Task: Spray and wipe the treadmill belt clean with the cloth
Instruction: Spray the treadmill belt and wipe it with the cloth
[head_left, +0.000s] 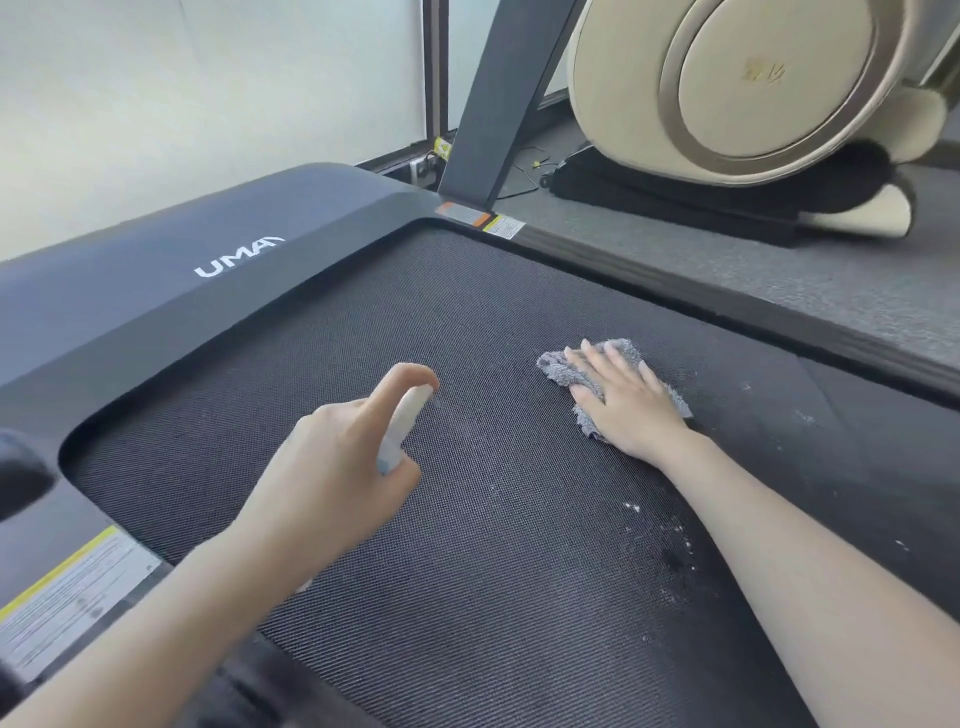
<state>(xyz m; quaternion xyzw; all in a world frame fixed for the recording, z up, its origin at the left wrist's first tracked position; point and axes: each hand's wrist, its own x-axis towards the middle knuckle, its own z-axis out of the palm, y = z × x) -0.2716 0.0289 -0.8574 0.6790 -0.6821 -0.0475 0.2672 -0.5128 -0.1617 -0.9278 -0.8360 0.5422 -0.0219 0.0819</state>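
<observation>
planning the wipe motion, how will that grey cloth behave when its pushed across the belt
The grey cloth looks soft and fluffy, bunched under the right hand, so it is probably floppy and will fold or roll up unless pressed flat. Its pile will likely drag on the ribbed treadmill belt rather than glide. It seems light.

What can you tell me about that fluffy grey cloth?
The grey cloth looks soft and shaggy, like microfibre. It lies bunched and crumpled, not spread flat, on the dark woven treadmill belt, toward its far right side. The right hand presses flat on top of it, fingers spread, covering its middle, so only the fuzzy edges poke out around the hand. Nothing else touches it.
</observation>
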